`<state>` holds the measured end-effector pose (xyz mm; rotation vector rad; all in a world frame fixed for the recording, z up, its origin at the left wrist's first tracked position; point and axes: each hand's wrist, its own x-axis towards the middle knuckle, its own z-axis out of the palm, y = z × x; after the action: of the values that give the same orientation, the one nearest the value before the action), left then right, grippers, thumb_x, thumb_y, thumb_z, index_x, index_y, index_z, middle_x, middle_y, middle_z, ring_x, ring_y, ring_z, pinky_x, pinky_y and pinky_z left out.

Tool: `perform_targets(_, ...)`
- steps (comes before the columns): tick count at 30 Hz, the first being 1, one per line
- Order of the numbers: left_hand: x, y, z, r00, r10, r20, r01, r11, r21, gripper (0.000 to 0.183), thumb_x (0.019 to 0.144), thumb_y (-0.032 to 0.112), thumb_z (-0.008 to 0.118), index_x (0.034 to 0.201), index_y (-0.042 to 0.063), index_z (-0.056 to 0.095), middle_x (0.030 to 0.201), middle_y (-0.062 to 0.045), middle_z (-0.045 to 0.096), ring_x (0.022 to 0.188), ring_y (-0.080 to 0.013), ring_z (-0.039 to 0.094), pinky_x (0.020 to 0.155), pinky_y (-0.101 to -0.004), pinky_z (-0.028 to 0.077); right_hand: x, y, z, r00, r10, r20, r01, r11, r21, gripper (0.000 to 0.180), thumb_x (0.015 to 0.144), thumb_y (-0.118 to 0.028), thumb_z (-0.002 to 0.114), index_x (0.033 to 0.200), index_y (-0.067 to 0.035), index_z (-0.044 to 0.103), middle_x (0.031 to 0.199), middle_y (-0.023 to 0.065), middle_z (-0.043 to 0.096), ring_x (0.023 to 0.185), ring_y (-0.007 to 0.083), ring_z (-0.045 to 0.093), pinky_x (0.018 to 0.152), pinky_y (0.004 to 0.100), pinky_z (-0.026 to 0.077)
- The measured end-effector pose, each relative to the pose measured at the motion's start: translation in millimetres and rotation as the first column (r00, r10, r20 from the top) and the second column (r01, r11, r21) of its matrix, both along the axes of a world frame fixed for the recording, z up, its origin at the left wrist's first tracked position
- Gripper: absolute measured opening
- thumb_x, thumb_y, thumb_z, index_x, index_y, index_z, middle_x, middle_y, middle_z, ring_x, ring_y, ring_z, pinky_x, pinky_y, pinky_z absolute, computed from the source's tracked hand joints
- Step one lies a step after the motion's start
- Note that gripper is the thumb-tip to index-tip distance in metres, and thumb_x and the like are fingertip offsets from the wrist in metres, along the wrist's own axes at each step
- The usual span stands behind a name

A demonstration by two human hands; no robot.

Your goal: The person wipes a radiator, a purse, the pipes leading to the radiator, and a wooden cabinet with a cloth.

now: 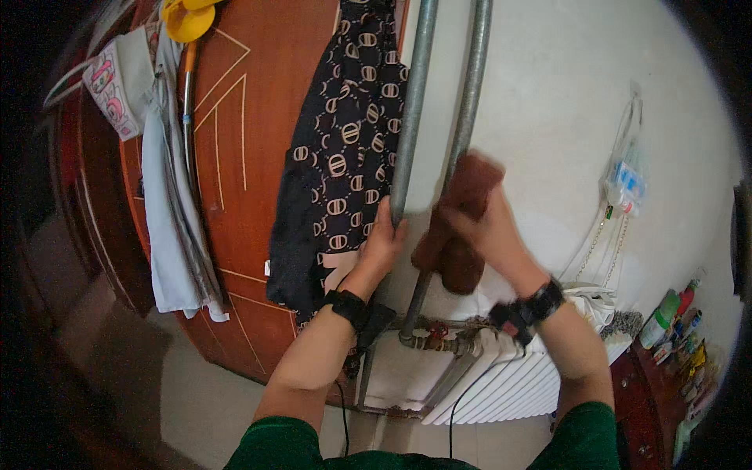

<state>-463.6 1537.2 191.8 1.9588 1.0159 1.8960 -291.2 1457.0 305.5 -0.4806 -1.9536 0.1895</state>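
Two grey metal pipes run upright along the wall. My left hand (380, 247) grips the left pipe (413, 117) low down, beside a hanging black garment (346, 153) with a pale looped pattern. In my right hand (499, 229) is a dark brown cloth (464, 194), blurred and bunched against the right pipe (470, 94). Part of the cloth hangs below my fingers and hides a stretch of that pipe. A dark band is strapped on each wrist.
A white radiator (505, 382) stands below, joined by a pipe with a red valve handle (439, 330). Pale garments (170, 205) hang on the wooden door (252, 117). A bag with a chain strap (593, 302) hangs at right, near a dark red cabinet (640, 393) bearing several bottles.
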Motion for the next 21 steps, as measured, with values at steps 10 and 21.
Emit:
perform_targets(10, 16.8, -7.9, 8.8, 0.977, 0.136, -0.165, -0.147, 0.987, -0.059, 0.057, 0.087, 0.018, 0.043, 0.13, -0.005, 0.014, 0.129, -0.03, 0.027, 0.119, -0.0392, 0.033, 0.098, -0.038, 0.029, -67.8, 76.9, 188.9, 0.857, -0.508, -0.086, 0.49, 0.753, 0.44, 0.067, 0.065, -0.045, 0.066, 0.098, 0.012, 0.051, 0.095, 0.0256, 0.058, 0.088, 0.0341, 0.058, 0.077, 0.037, 0.046)
perform_targets(21, 12.1, -11.3, 2.9, 0.991, 0.054, -0.12, -0.057, 0.998, -0.027, 0.06, 0.086, 0.02, 0.044, 0.13, -0.005, 0.011, 0.127, -0.033, 0.029, 0.117, -0.0409, 0.035, 0.097, -0.0386, 0.029, -87.1, 59.1, 142.7, 0.89, -0.421, -0.177, 0.456, 0.832, 0.316, 0.056, 0.064, -0.027, 0.061, 0.107, 0.006, 0.049, 0.105, 0.0277, 0.05, 0.097, 0.0388, 0.05, 0.081, 0.0381, 0.042)
